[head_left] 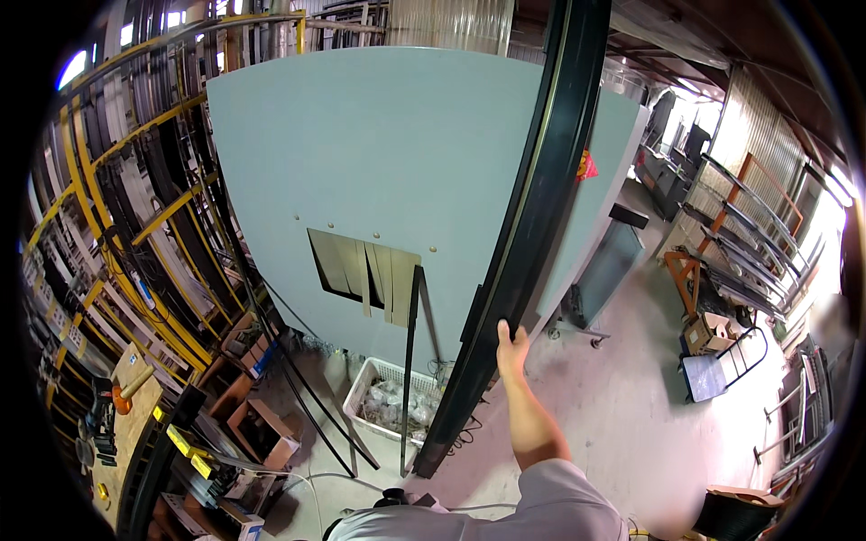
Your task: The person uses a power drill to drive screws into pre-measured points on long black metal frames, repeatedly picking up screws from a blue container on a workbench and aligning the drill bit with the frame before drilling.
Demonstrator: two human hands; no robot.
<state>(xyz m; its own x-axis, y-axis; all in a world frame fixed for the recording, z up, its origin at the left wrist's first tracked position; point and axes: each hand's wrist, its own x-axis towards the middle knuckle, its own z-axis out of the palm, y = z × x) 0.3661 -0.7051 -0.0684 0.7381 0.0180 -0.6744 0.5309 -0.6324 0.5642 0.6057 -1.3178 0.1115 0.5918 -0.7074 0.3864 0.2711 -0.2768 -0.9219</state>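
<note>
A long dark metal profile [519, 261] stands tilted in front of me, running from the floor up past the top of the view. My right hand [512, 347] is closed on its right edge at about mid-length, thumb up, with the fingers partly hidden. Just behind the profile rises a large pale blue-green machine cabinet [361, 153]. Its low opening is hung with flexible strips [388, 287]. A thin dark bar [410, 370] leans at that opening. My left hand does not show anywhere.
A white plastic basket [361, 413] with clear plastic scraps sits under the opening. Yellow racks [135, 243] of long profiles fill the left side, beside a wooden bench [126, 442] with a hammer [133, 388]. To the right stand a blue platform trolley [705, 377] and an orange-framed rack [683, 279].
</note>
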